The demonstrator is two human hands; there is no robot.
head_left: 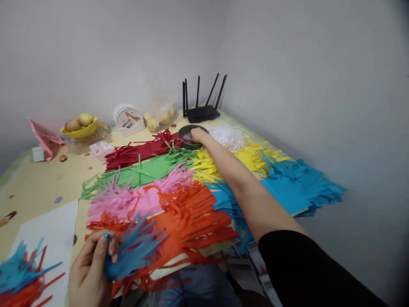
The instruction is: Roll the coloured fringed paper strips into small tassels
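Note:
My left hand point(96, 260) is closed on a fringed blue paper piece point(136, 247), which is blurred and hangs over the fringed orange paper point(182, 219) near the front edge. At the back, my right hand point(198, 135) reaches into a dark round bowl point(183, 144); its fingertips are hidden, and I cannot make out what they hold. Fringed papers in red point(143, 150), green point(150, 169), pink point(147, 199), yellow point(252, 155) and blue point(284, 187) lie spread across the table. White shredded strips point(226, 138) sit right of the bowl.
A black router point(203, 113) with upright antennas stands behind the bowl. Along the back are a bag of fruit point(161, 117), a white giraffe holder point(128, 119), a yellow fruit bowl point(79, 132) and a pink stand point(44, 138). Blue and red fringes point(21, 273) lie front left.

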